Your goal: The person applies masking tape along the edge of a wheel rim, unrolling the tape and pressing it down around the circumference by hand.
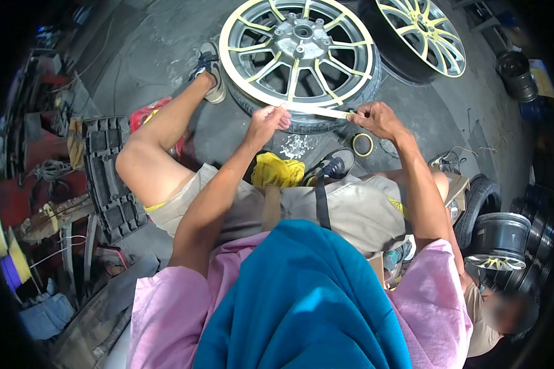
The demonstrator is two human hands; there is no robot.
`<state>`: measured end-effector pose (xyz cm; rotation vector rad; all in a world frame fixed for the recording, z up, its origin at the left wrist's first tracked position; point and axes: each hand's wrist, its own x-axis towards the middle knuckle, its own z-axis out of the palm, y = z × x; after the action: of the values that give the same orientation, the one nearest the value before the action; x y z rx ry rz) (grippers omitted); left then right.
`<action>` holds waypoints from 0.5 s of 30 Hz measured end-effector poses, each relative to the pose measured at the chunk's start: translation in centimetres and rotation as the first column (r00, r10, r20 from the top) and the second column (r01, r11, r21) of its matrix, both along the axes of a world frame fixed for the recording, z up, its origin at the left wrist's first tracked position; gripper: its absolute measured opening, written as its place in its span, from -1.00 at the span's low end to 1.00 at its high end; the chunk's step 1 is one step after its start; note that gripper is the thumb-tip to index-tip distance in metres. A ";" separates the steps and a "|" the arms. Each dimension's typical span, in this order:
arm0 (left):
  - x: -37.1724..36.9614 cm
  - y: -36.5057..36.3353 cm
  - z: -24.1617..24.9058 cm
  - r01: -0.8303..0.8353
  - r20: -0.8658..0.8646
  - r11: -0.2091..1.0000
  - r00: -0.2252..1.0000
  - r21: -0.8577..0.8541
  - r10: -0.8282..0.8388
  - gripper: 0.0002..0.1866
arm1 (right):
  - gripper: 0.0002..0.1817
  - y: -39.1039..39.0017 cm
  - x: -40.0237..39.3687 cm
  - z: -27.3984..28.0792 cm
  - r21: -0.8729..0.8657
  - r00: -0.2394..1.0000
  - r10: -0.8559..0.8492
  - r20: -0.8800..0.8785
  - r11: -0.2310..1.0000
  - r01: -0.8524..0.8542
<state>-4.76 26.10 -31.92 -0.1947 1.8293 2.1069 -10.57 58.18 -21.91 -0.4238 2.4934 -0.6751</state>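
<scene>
A wheel rim (301,48) lies face up on a tire (317,126), with pale yellow masking tape along its lip and spokes. A strip of masking tape (320,111) stretches between my hands along the rim's near edge. My left hand (269,126) is closed at the strip's left end, its fingertips pressed at the rim lip. At the other end, my right hand (380,121) pinches the strip, a little off the rim's right side. A dark-centred roll with a yellow edge (362,144) lies on the floor below my right hand.
A second taped rim (421,27) stands at the upper right. A yellow cloth (278,170) lies between my legs. An open black case (109,178) is at my left knee. Another rim (498,238), a tire (481,203) and a person (483,320) are at the right.
</scene>
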 end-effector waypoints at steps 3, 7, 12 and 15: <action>0.3 1.5 0.1 -0.032 0.002 0.999 0.999 0.019 0.032 -0.60 | -0.51 0.9 -1.0 -0.3 0.012 0.996 -0.034 -0.083 0.999 0.035; 0.4 2.2 -0.5 -0.065 0.006 0.995 0.998 0.078 0.065 -0.61 | -0.46 2.1 -2.8 0.7 0.103 0.975 0.014 -0.222 0.995 0.009; 0.6 2.7 0.1 -0.060 0.012 0.997 0.998 0.042 0.059 -0.62 | -0.47 2.6 -2.6 0.8 0.116 0.985 0.077 -0.154 0.992 -0.059; 0.5 3.5 0.1 -0.044 0.030 0.998 0.999 0.033 0.043 -0.61 | -0.48 2.8 -2.3 0.3 0.129 0.985 0.062 -0.162 0.991 -0.042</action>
<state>-4.28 29.56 -31.79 -0.2575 1.7869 2.1511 -12.85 61.02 -21.61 -0.5151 2.6531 -0.4769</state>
